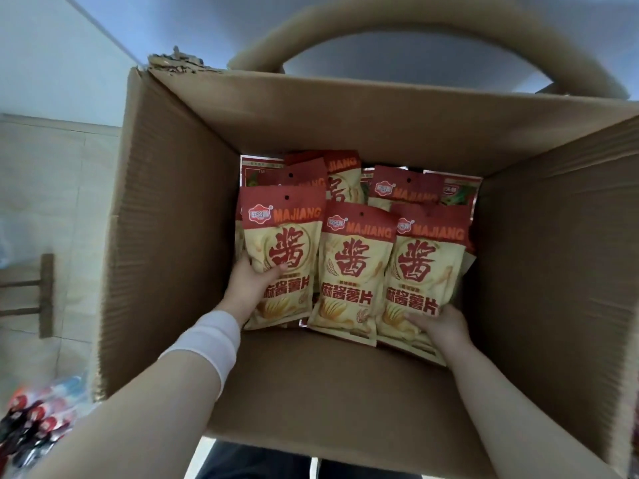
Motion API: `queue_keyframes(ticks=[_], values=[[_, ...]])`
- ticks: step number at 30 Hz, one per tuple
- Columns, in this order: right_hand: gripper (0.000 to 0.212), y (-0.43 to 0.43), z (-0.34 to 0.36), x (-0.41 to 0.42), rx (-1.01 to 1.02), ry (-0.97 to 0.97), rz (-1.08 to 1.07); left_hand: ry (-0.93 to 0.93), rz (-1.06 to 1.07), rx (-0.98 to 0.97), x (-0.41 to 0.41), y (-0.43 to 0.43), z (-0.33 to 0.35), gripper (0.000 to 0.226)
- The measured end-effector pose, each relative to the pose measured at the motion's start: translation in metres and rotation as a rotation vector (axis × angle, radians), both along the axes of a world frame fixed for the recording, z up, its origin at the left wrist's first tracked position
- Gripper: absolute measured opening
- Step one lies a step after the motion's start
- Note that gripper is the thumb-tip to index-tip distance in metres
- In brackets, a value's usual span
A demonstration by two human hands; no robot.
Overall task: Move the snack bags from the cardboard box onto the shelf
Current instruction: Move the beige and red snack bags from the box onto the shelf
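Deep in the cardboard box [166, 236], against its near wall, my left hand [254, 288] has its fingers clamped on the left snack bag [281, 257]. My right hand [441, 328] grips the right snack bag [420, 271] at its bottom edge, a third bag [351, 271] lying between them.

Cardboard box [179, 236] open at top, four tall walls hemming the way in; entry only from above, both forearms already reaching down through the opening. Snack bags [352, 271] cover the far floor wall to wall, overlapping, no gap between them. A bare strip of box floor lies along the near wall, between left hand [250, 288] and right hand [439, 326].
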State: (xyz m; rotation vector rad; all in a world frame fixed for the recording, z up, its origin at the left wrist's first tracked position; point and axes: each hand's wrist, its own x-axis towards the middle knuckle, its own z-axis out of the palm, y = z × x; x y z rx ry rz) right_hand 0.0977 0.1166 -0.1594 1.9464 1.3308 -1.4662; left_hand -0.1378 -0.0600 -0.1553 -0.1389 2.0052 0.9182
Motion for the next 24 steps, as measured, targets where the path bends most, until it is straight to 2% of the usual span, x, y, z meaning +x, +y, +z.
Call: queue_keyframes(ticks=[5,8,11,13,15,16,18,19,24], values=[[0.04,0.011,0.069,0.005,0.209,0.118,0.035,0.066,0.074,0.184,-0.01,0.013,0.074,0.032],[0.037,0.009,0.124,0.017,0.328,0.228,-0.031,0.087,0.092,0.322,-0.008,0.027,0.127,0.034],[0.028,-0.008,0.179,0.037,0.448,0.376,-0.162,0.075,0.019,0.46,0.006,0.046,0.174,0.032],[0.036,-0.026,0.21,0.054,0.547,0.435,-0.245,0.069,-0.049,0.554,0.023,0.058,0.204,0.028],[0.049,-0.045,0.235,0.079,0.59,0.48,-0.32,0.08,-0.121,0.637,0.048,0.07,0.236,0.024],[0.046,-0.055,0.247,0.093,0.603,0.495,-0.348,0.087,-0.154,0.673,0.063,0.076,0.253,0.023],[0.022,-0.076,0.271,0.128,0.627,0.507,-0.413,0.073,-0.212,0.743,0.097,0.085,0.282,0.021],[0.018,-0.087,0.28,0.148,0.651,0.5,-0.457,0.054,-0.243,0.778,0.117,0.089,0.296,0.021],[0.017,-0.141,0.33,0.273,0.815,0.444,-0.715,-0.01,-0.469,0.959,0.238,0.094,0.358,0.029]])
